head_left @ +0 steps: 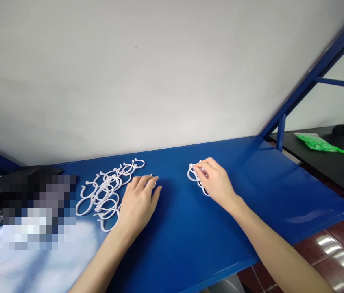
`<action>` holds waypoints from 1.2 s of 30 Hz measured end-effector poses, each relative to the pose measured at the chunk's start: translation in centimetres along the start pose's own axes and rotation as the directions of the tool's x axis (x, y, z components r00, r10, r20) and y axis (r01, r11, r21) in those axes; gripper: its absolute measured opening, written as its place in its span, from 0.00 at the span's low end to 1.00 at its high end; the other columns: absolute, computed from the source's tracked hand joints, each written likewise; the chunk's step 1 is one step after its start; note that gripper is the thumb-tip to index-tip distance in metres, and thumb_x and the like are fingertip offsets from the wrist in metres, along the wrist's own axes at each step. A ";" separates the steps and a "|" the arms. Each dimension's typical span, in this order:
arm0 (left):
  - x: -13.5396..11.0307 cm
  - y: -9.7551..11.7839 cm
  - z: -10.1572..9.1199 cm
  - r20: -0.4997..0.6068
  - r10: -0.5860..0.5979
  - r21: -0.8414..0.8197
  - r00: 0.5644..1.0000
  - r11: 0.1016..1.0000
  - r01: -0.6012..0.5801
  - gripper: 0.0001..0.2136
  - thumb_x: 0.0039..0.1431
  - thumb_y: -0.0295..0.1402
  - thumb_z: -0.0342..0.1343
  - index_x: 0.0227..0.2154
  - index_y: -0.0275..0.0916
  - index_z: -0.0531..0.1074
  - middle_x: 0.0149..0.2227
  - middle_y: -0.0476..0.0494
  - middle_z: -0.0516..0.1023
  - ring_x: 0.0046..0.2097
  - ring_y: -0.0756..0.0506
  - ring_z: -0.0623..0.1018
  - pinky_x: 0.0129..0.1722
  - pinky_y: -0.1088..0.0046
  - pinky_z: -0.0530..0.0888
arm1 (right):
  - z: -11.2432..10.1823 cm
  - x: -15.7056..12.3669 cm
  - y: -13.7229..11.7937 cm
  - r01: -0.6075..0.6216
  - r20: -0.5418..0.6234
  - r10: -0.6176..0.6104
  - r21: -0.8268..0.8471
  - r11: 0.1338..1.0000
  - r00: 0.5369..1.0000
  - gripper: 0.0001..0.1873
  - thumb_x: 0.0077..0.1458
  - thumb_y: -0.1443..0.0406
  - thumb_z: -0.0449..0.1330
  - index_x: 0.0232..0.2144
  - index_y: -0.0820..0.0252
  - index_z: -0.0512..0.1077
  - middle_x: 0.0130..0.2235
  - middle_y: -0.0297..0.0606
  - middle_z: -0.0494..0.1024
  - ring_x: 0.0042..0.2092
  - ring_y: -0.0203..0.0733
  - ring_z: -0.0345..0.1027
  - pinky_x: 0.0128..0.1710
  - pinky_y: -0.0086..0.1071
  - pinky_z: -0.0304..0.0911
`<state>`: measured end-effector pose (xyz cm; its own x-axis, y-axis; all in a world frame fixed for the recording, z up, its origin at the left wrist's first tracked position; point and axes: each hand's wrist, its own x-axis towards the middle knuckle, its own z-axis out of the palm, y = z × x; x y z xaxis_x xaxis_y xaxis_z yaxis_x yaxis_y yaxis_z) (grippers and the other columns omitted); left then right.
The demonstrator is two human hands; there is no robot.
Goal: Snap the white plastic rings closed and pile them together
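Observation:
White plastic rings [105, 192] with an opening and small knobbed ends, like shower curtain rings, lie in a loose, overlapping pile on the blue table. Just right of this pile is my left hand [138, 199], its fingers bent down around another white ring, of which only small bits show by the fingertips. Farther right, my right hand [216, 181] pinches with thumb and index finger at a white ring [192, 174] in a smaller group. The palm and fingers partly cover that group.
The blue table [187, 240] meets a pale wall [166, 81]. Black plastic [44, 173] and a pixelated patch lie at the left. A blue metal frame [300, 91] rises at the right, beyond it a black table [339, 162] with a bag of green pieces [318, 143].

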<state>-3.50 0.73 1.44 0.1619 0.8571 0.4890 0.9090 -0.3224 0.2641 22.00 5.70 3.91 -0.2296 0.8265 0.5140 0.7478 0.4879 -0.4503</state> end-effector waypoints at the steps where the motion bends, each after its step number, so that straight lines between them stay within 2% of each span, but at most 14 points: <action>1: -0.1 -0.4 0.0 0.012 0.001 0.096 1.000 0.995 -0.002 0.14 0.68 0.37 0.51 0.48 0.38 0.77 0.48 0.36 0.80 0.50 0.34 0.75 0.50 0.53 0.73 | -0.7 0.4 1.1 -0.081 0.011 0.082 -0.077 0.994 0.997 0.11 0.67 0.62 0.56 0.37 0.56 0.79 0.39 0.41 0.79 0.35 0.42 0.74 0.36 0.35 0.68; 3: -0.4 -1.0 0.1 0.048 -0.010 0.221 0.999 0.975 0.000 0.13 0.67 0.35 0.51 0.45 0.38 0.78 0.49 0.34 0.79 0.49 0.33 0.74 0.49 0.52 0.73 | -2.0 1.0 3.1 -0.214 0.053 0.225 -0.156 0.964 0.973 0.08 0.62 0.62 0.59 0.37 0.55 0.79 0.36 0.39 0.80 0.35 0.43 0.74 0.35 0.35 0.67; 6: -0.7 -1.2 0.3 0.086 -0.028 0.292 0.996 0.956 0.002 0.12 0.66 0.33 0.48 0.41 0.38 0.78 0.48 0.34 0.78 0.48 0.34 0.73 0.46 0.53 0.73 | -3.3 1.5 4.9 -0.336 0.172 0.354 -0.128 0.933 0.919 0.07 0.59 0.62 0.61 0.34 0.53 0.79 0.33 0.36 0.82 0.34 0.44 0.76 0.33 0.34 0.66; 9: -0.9 -1.0 0.3 0.110 -0.027 0.295 0.994 0.956 -0.006 0.12 0.66 0.31 0.47 0.39 0.39 0.77 0.46 0.36 0.78 0.45 0.35 0.73 0.43 0.56 0.73 | -3.8 1.5 5.2 -0.335 0.294 0.345 -0.084 0.938 0.892 0.09 0.58 0.61 0.59 0.29 0.53 0.79 0.32 0.35 0.83 0.33 0.44 0.76 0.30 0.33 0.64; 12: -0.9 -0.7 0.3 0.130 -0.026 0.294 0.991 0.956 -0.013 0.11 0.67 0.31 0.48 0.39 0.40 0.77 0.47 0.37 0.78 0.45 0.36 0.73 0.41 0.59 0.72 | -3.9 1.4 4.8 -0.325 0.345 0.329 -0.072 0.943 0.879 0.10 0.59 0.61 0.59 0.29 0.52 0.79 0.31 0.34 0.83 0.31 0.43 0.75 0.29 0.33 0.61; 18: -0.9 -0.1 0.2 0.153 -0.039 0.288 0.987 0.958 -0.006 0.09 0.67 0.32 0.51 0.39 0.40 0.77 0.48 0.39 0.77 0.46 0.37 0.74 0.41 0.59 0.73 | -3.5 1.4 4.9 -0.312 0.333 0.329 -0.105 0.944 0.884 0.10 0.59 0.62 0.58 0.30 0.51 0.79 0.32 0.34 0.83 0.33 0.43 0.75 0.29 0.32 0.59; 22: -1.0 0.0 0.3 0.150 -0.035 0.295 0.988 0.955 -0.011 0.10 0.68 0.32 0.49 0.39 0.40 0.77 0.49 0.38 0.78 0.46 0.37 0.75 0.42 0.58 0.73 | -3.2 1.4 5.2 -0.312 0.320 0.338 -0.133 0.941 0.885 0.08 0.60 0.64 0.58 0.32 0.51 0.79 0.37 0.34 0.84 0.37 0.45 0.76 0.32 0.33 0.62; 25: -1.1 -0.1 0.4 0.141 -0.026 0.296 0.990 0.955 -0.017 0.11 0.68 0.30 0.48 0.39 0.40 0.77 0.48 0.38 0.78 0.46 0.37 0.75 0.41 0.59 0.73 | -3.1 1.4 4.9 -0.311 0.245 0.352 -0.191 0.931 0.904 0.09 0.62 0.65 0.57 0.35 0.51 0.78 0.39 0.35 0.83 0.39 0.45 0.76 0.35 0.35 0.64; 28: -1.0 0.1 0.3 0.090 0.012 0.279 0.996 0.960 -0.037 0.10 0.68 0.30 0.50 0.37 0.39 0.77 0.47 0.39 0.79 0.45 0.37 0.74 0.40 0.60 0.72 | -2.7 1.4 3.7 -0.249 0.078 0.263 -0.157 0.956 0.962 0.11 0.65 0.64 0.55 0.39 0.53 0.78 0.41 0.38 0.82 0.39 0.45 0.75 0.37 0.36 0.65; 31: -0.8 0.9 0.0 -0.011 0.110 0.207 0.994 0.973 -0.106 0.08 0.68 0.30 0.52 0.37 0.39 0.76 0.43 0.40 0.79 0.43 0.39 0.74 0.41 0.61 0.71 | -1.7 0.6 1.2 -0.089 -0.017 0.090 0.040 0.995 0.996 0.12 0.67 0.60 0.55 0.39 0.55 0.78 0.40 0.39 0.81 0.39 0.43 0.75 0.39 0.35 0.68; 33: -0.8 1.6 -0.3 -0.081 0.197 0.132 0.977 0.974 -0.185 0.06 0.68 0.29 0.53 0.37 0.39 0.75 0.41 0.42 0.80 0.42 0.41 0.74 0.41 0.63 0.70 | -0.8 -0.2 -0.7 0.017 0.042 -0.026 0.216 0.976 0.999 0.12 0.67 0.58 0.56 0.40 0.55 0.77 0.40 0.39 0.81 0.38 0.41 0.75 0.38 0.34 0.69; 34: -0.7 2.0 -0.4 -0.109 0.239 0.094 0.965 0.969 -0.229 0.05 0.68 0.29 0.54 0.38 0.39 0.75 0.40 0.43 0.80 0.41 0.42 0.74 0.41 0.64 0.70 | -0.3 -0.7 -1.7 0.031 0.103 -0.065 0.303 0.952 0.993 0.12 0.67 0.57 0.58 0.43 0.55 0.76 0.40 0.39 0.82 0.38 0.40 0.75 0.38 0.33 0.70; 36: -0.7 2.6 -0.6 -0.147 0.312 0.035 0.939 0.950 -0.311 0.02 0.67 0.28 0.56 0.38 0.39 0.74 0.39 0.45 0.80 0.41 0.44 0.73 0.41 0.65 0.69 | 0.6 -1.7 -3.1 -0.016 0.227 -0.094 0.440 0.898 0.969 0.13 0.66 0.57 0.59 0.48 0.55 0.73 0.39 0.37 0.82 0.38 0.39 0.76 0.38 0.33 0.72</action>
<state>-1.45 -0.95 2.25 0.3794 0.6448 0.6636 0.8265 -0.5585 0.0702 19.68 2.96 3.95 -0.4344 0.8191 0.3747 0.4009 0.5484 -0.7339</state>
